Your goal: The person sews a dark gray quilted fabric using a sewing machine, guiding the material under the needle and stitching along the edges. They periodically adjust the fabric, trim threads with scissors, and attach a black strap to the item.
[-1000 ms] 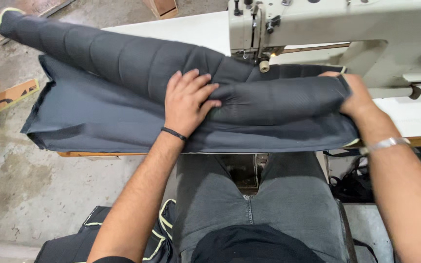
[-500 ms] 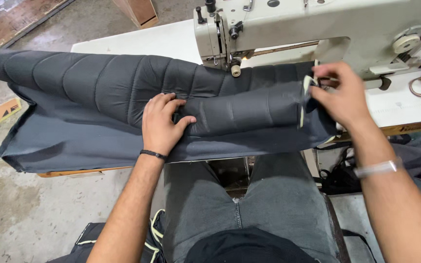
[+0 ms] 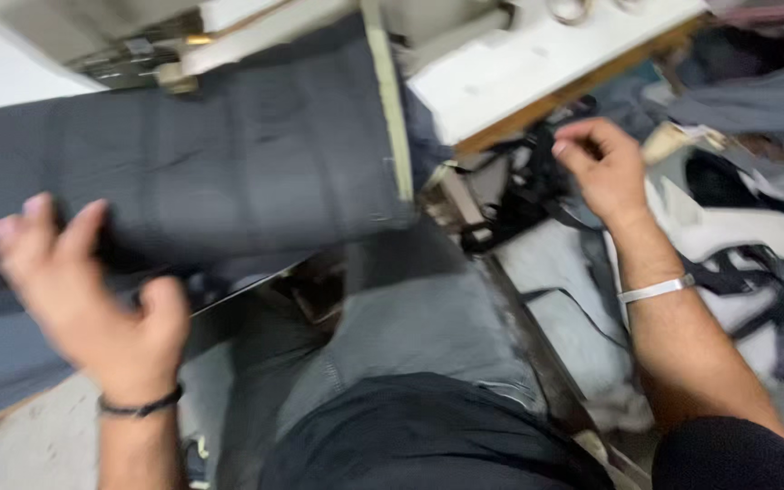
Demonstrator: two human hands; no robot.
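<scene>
The quilted panel (image 3: 229, 163) lies across the counter (image 3: 537, 68) under the sewing machine (image 3: 183, 36), looking soft, floppy and light, best gripped at its pale edge; left hand (image 3: 93, 299) fingers spread beside it, right hand (image 3: 601, 168) loosely curled, empty.

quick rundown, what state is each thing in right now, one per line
left hand: fingers spread, on the near edge of the fabric, blurred
right hand: off the fabric, fingers curled, over the black straps; grip unclear
dark quilted fabric: laid flat across the table, end with pale edging near the machine
sewing machine: over the fabric, only partly in view
black straps: tangled beside the table
</scene>
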